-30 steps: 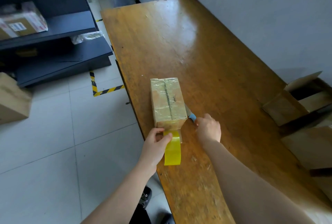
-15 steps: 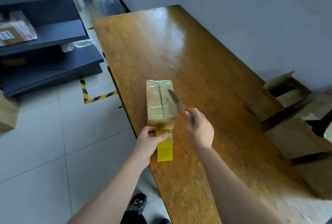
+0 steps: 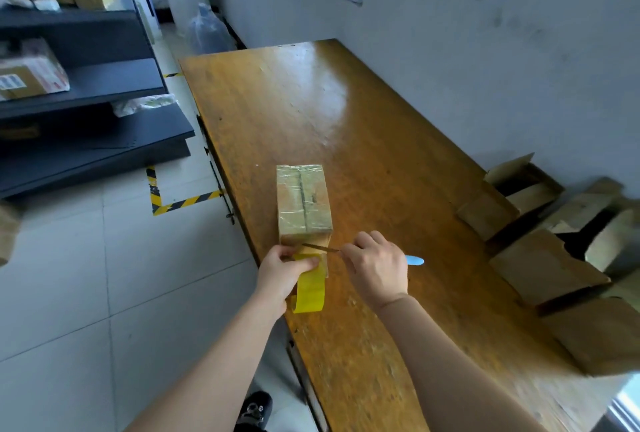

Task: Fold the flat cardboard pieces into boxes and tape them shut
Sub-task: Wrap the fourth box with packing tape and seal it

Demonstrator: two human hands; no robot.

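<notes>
A small cardboard box (image 3: 303, 203), its top seam covered in clear tape, stands on the wooden table (image 3: 346, 112) near the left edge. My left hand (image 3: 282, 270) grips a yellow tape roll (image 3: 310, 287) just below the box's near end, with a strip running up to the box. My right hand (image 3: 377, 267) holds a knife with a blue handle (image 3: 414, 260). Its thin blade (image 3: 320, 248) lies across the tape strip at the box's near face.
Several open and folded cardboard boxes (image 3: 547, 261) crowd the table's right side by the grey wall. Dark shelving (image 3: 86, 102) with parcels stands left across a tiled floor with striped hazard tape (image 3: 187, 203). A shoe (image 3: 254, 409) shows below the table edge.
My right hand has swung the knife from beside the box to lie crosswise over the tape strip. The left hand kept its grip on the roll. The head camera tilted up.
</notes>
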